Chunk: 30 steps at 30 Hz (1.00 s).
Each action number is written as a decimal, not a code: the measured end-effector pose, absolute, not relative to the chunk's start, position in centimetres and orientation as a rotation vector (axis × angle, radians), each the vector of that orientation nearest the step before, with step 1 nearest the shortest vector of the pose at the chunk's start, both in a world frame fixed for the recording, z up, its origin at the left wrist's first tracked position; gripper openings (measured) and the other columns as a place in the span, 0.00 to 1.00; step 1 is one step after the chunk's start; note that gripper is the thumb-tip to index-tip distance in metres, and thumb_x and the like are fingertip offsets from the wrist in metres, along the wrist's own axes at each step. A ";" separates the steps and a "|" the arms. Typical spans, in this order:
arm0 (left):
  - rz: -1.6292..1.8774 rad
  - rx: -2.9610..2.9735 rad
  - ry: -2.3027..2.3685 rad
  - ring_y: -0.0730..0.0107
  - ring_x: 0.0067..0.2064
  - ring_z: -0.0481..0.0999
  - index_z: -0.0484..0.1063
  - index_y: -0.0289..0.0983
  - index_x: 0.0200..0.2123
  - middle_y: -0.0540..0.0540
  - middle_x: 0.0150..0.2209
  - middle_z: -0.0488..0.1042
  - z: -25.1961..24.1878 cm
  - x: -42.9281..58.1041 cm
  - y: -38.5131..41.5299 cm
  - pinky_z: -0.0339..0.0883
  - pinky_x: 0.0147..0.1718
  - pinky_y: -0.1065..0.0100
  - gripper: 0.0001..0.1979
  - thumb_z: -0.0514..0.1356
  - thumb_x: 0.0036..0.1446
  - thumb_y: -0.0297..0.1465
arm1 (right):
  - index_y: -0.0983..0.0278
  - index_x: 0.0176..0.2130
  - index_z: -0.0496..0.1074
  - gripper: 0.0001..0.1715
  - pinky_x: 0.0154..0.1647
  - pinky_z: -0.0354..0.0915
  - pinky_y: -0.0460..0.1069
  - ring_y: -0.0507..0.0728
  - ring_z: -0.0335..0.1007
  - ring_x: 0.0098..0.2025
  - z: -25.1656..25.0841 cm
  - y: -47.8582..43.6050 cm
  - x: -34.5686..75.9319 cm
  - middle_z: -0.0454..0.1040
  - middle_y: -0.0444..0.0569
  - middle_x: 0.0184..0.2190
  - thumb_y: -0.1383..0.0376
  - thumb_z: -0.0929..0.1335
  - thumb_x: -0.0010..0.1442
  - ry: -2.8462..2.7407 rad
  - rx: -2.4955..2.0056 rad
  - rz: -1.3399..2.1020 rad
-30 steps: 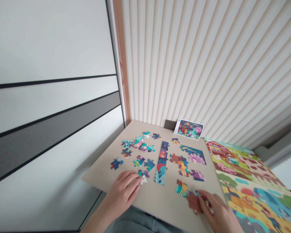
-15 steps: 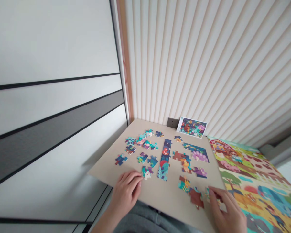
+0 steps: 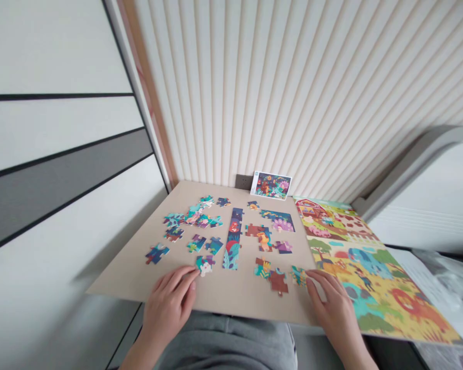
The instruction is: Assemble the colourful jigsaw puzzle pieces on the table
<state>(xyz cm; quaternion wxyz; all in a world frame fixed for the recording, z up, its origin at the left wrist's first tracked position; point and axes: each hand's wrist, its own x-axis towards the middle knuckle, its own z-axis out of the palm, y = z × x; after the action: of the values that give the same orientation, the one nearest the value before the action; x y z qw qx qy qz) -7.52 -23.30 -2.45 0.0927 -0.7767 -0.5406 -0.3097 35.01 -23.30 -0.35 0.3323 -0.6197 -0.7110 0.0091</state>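
My left hand (image 3: 172, 295) rests at the table's near edge, fingers loosely bent and apart. Its index fingertip touches or nearly touches a puzzle piece with a white animal (image 3: 205, 265). On the right, my right hand (image 3: 332, 295) has thumb and fingertips at the right edge of a teal and yellow puzzle piece (image 3: 298, 276), which lies about flat on the table. Just left of that is a reddish-brown piece (image 3: 279, 281), joined to a teal piece with yellow (image 3: 262, 267). A joined vertical strip (image 3: 233, 239) lies in the middle.
Joined pieces (image 3: 195, 217) and several loose ones cover the left of the beige table (image 3: 231, 300). A joined corner section (image 3: 280, 220) lies at back right. A picture card (image 3: 271, 185) leans against the ribbed wall. Finished farm (image 3: 327, 218) and safari pictures (image 3: 370, 280) lie rightward.
The view has swung right, so the table appears further left. My right hand covers less of the teal and yellow piece now. My left hand stays beside the white-animal piece.
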 end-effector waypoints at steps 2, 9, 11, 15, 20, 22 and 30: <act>-0.935 -2.291 -1.588 0.56 0.49 0.78 0.74 0.45 0.54 0.43 0.50 0.78 -3.0 -7.7 -23.2 0.69 0.49 0.56 0.17 0.55 0.64 0.29 | 0.57 0.50 0.76 0.16 0.56 0.67 0.59 0.64 0.73 0.53 -0.6 -23.8 35.3 0.77 0.53 0.52 0.56 0.64 0.69 -1.909 -1.647 0.039; -0.948 -2.288 -1.577 0.56 0.49 0.78 0.72 0.44 0.55 0.43 0.52 0.77 -3.8 -7.8 -23.2 0.68 0.49 0.55 0.18 0.55 0.64 0.27 | 0.54 0.53 0.77 0.19 0.57 0.67 0.63 0.66 0.71 0.57 -1.5 -23.9 35.4 0.75 0.51 0.57 0.52 0.66 0.68 -2.041 -1.741 0.002; -0.946 -2.302 -1.589 0.56 0.50 0.77 0.71 0.43 0.56 0.42 0.52 0.77 -3.6 -7.7 -23.3 0.67 0.50 0.55 0.18 0.55 0.64 0.27 | 0.53 0.51 0.78 0.17 0.56 0.67 0.63 0.66 0.72 0.57 -1.7 -23.7 35.9 0.76 0.50 0.56 0.52 0.65 0.68 -2.063 -1.741 -0.024; -0.955 -2.297 -1.612 0.56 0.50 0.77 0.72 0.44 0.56 0.42 0.52 0.77 -3.4 -7.5 -23.5 0.67 0.50 0.56 0.19 0.54 0.64 0.26 | 0.54 0.49 0.79 0.16 0.56 0.67 0.61 0.65 0.73 0.57 -2.1 -23.2 37.1 0.77 0.48 0.55 0.53 0.65 0.69 -2.100 -1.681 -0.066; -0.956 -2.308 -1.627 0.56 0.51 0.77 0.72 0.43 0.56 0.42 0.52 0.77 -3.7 -7.6 -23.6 0.66 0.52 0.56 0.19 0.55 0.64 0.26 | 0.54 0.55 0.76 0.19 0.59 0.65 0.63 0.67 0.67 0.63 -1.4 -23.4 36.2 0.74 0.49 0.59 0.55 0.66 0.68 -2.142 -1.632 -0.117; -0.952 -2.310 -1.621 0.56 0.51 0.77 0.72 0.42 0.55 0.42 0.53 0.77 -3.9 -7.7 -23.5 0.66 0.52 0.56 0.18 0.55 0.64 0.26 | 0.54 0.59 0.73 0.22 0.61 0.65 0.63 0.67 0.64 0.65 -0.8 -23.6 34.9 0.71 0.49 0.63 0.55 0.67 0.67 -2.221 -1.566 -0.070; -0.937 -2.301 -1.630 0.56 0.52 0.75 0.72 0.40 0.55 0.41 0.53 0.76 -3.7 -7.6 -23.6 0.65 0.53 0.56 0.17 0.55 0.64 0.25 | 0.54 0.64 0.67 0.28 0.64 0.62 0.65 0.67 0.64 0.66 -0.6 -22.4 32.4 0.72 0.49 0.61 0.55 0.68 0.67 -2.422 -1.398 0.017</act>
<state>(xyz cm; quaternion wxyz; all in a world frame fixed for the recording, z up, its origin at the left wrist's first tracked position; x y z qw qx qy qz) -7.57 -23.62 -3.68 0.0847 -0.7716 -0.5466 -0.3142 32.41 -22.40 -0.62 0.1717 -0.4924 -0.8532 0.0061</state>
